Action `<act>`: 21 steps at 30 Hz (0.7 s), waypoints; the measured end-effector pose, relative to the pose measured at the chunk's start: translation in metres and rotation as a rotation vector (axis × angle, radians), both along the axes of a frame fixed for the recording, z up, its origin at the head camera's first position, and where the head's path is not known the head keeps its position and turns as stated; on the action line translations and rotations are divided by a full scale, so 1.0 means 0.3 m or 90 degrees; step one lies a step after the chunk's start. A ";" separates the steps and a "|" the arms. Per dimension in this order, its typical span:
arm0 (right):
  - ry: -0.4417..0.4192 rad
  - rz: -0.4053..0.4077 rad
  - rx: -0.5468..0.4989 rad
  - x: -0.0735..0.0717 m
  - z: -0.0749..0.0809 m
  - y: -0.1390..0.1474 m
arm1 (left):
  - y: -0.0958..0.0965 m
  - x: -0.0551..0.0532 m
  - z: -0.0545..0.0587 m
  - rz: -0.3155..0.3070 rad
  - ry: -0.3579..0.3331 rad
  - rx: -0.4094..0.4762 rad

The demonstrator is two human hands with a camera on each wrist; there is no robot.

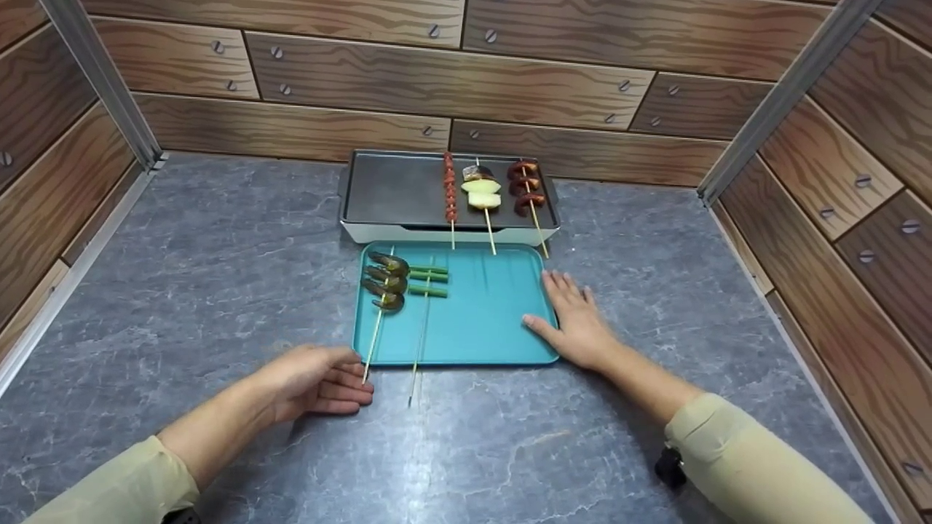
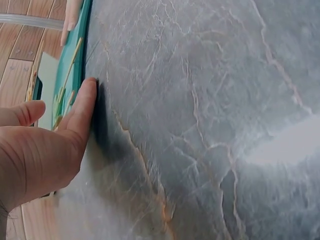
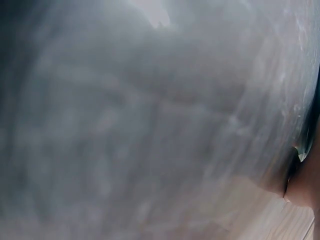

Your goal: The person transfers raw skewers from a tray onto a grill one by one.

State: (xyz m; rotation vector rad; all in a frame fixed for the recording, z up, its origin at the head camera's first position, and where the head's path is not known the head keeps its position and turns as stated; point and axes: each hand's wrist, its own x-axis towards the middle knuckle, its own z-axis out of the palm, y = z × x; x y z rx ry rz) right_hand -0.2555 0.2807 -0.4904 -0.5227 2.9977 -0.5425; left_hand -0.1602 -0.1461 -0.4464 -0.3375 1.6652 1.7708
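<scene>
A teal tray (image 1: 495, 313) lies on the table with two skewers on its left half. One carries several dark shrimp (image 1: 388, 284); beside it, the other holds short green stalks (image 1: 429, 292). Both sticks reach past the tray's front edge. My left hand (image 1: 313, 382) is at the tray's front left corner, the shrimp stick's end between its thumb and fingers. In the left wrist view the thumb (image 2: 32, 111) stands apart from the straight fingers (image 2: 82, 107). Fingers spread, my right hand (image 1: 579, 327) rests at the tray's right edge, thumb over the rim.
Behind the tray stands a black griddle (image 1: 393, 189) with a white base. On its right half lie a red beaded skewer (image 1: 450, 189), a skewer of pale green and dark pieces (image 1: 481, 188) and one of reddish-brown curled pieces (image 1: 527, 185). Wood-patterned walls (image 1: 364, 80) enclose the table.
</scene>
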 end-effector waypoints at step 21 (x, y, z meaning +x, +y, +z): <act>-0.004 -0.003 0.004 -0.001 -0.005 0.000 | 0.025 -0.021 -0.008 -0.065 0.009 0.116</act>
